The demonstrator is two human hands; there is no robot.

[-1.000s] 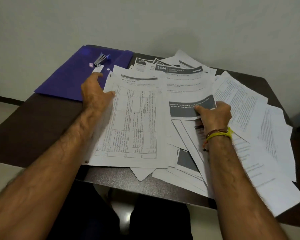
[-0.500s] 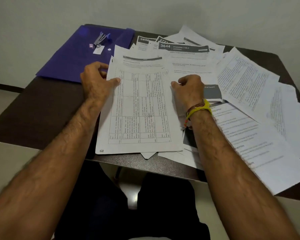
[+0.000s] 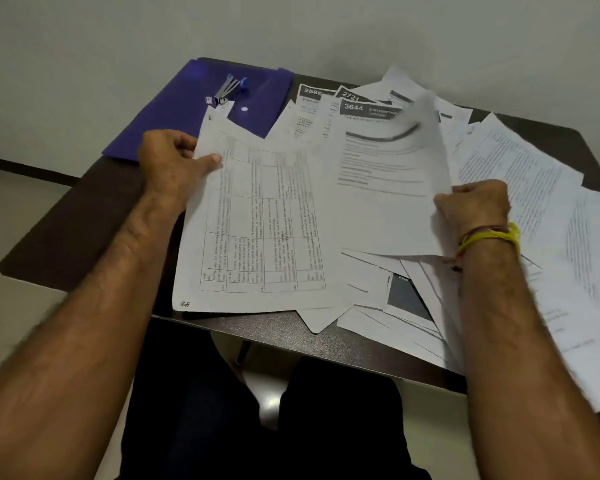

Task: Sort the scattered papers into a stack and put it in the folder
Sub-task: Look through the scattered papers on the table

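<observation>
Many white printed papers (image 3: pixel 520 174) lie scattered over the dark table (image 3: pixel 84 220). My left hand (image 3: pixel 172 161) pinches the upper left edge of a sheet printed with a table grid (image 3: pixel 257 230), which lies on top at the left. My right hand (image 3: pixel 475 209) grips the right edge of a text sheet (image 3: pixel 388 188) that is lifted and blurred, curling over the pile. A purple folder (image 3: pixel 187 109) lies closed at the table's far left corner, partly under the grid sheet's top corner.
A small stapler (image 3: pixel 227 90) rests on the folder. Papers overhang the table's near edge (image 3: pixel 326 344) and its right side. A pale wall (image 3: pixel 291 26) stands close behind the table. My legs are below the near edge.
My right hand moved right and took hold of a text sheet, lifting it off the pile. My left hand stayed on the grid sheet's left edge.
</observation>
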